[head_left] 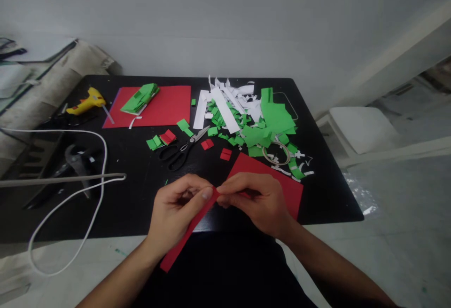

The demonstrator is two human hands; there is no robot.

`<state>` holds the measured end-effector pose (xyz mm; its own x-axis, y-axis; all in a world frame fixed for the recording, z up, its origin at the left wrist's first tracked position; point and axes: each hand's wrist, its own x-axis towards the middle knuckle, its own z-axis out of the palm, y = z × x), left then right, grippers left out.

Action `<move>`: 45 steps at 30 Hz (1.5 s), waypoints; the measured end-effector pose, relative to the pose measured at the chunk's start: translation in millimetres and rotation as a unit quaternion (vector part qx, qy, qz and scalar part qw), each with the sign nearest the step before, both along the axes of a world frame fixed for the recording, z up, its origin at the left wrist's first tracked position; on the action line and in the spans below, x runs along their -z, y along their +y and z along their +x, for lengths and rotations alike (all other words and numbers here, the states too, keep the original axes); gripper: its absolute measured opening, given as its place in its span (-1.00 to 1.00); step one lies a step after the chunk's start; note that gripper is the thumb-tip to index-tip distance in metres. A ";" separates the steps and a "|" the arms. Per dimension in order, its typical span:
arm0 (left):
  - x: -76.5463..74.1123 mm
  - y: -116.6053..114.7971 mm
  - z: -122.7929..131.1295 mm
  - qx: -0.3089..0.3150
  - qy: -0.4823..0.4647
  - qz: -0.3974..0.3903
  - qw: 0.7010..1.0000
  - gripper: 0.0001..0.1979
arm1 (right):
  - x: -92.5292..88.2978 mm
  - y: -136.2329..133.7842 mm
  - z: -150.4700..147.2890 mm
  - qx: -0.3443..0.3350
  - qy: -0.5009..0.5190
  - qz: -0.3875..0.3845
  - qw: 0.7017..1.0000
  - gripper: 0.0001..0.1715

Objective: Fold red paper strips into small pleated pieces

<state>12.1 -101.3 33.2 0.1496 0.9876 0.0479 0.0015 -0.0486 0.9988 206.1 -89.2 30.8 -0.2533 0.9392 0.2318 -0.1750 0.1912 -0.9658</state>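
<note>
My left hand [179, 207] pinches a long red paper strip [188, 235] between thumb and fingers, with its lower end hanging down past the table's front edge. At the strip's upper end, my right hand [255, 197] closes thumb and fingertips on the same paper, close to the left thumb. A red sheet [291, 193] lies on the table partly beneath my right hand. Beyond my hands rest black-handled scissors [181, 150] with parted blades, and small folded red pieces [225, 154]. Folded green pieces [153, 143] lie left of the scissors.
White paper strips [225, 110] and green scraps [278, 117] heap at the back right, near a tape ring [276, 154]. A yellow glue gun [88, 102] stands at the left beside a red sheet [172, 106]. A white cable [104, 157] loops over the left edge.
</note>
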 end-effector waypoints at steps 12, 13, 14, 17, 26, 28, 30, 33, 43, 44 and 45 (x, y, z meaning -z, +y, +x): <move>-1.5 -0.1 -1.5 0.013 0.016 0.028 0.999 -0.86 | 0.7 2.1 5.3 -0.019 -0.022 0.044 0.999 -0.82; -1.2 -0.3 -1.8 0.010 0.019 0.026 0.999 -0.87 | 0.9 2.0 5.4 -0.016 -0.025 0.035 0.999 -0.83; -0.8 -0.4 -2.2 0.006 0.022 0.022 0.999 -0.87 | 0.9 2.0 5.6 -0.014 -0.027 0.027 0.999 -0.85; 0.4 -0.1 -2.6 -0.012 0.031 0.008 0.999 -0.88 | 0.3 2.3 6.8 -0.007 -0.045 0.016 0.999 -0.88; 1.6 2.3 -0.1 -0.009 0.029 0.000 1.000 -0.89 | 0.7 1.6 6.0 0.000 -0.046 0.019 0.999 -0.89; 1.8 2.3 0.3 -0.010 0.034 0.003 0.999 -0.88 | -0.1 0.9 6.0 -0.024 -0.021 -0.067 0.997 -0.93; 2.4 2.2 0.7 -0.005 0.039 0.008 0.999 -0.88 | -1.4 0.7 5.7 -0.048 -0.007 -0.139 0.989 -0.90; 4.6 2.3 1.2 0.005 0.059 0.020 0.998 -0.89 | -3.3 0.9 3.8 -0.041 -0.050 -0.154 0.986 -0.85; 11.6 0.7 -4.1 0.025 0.137 -0.006 0.990 -0.84 | 3.0 -1.2 -0.8 0.065 -0.058 -0.150 0.985 -0.82; 11.4 1.0 -5.5 0.027 0.142 0.001 0.989 -0.84 | 3.0 -0.7 -0.1 0.057 -0.061 -0.152 0.985 -0.82; 10.8 1.7 -6.8 0.031 0.150 0.011 0.988 -0.85 | 2.7 0.0 0.7 0.050 -0.066 -0.152 0.985 -0.81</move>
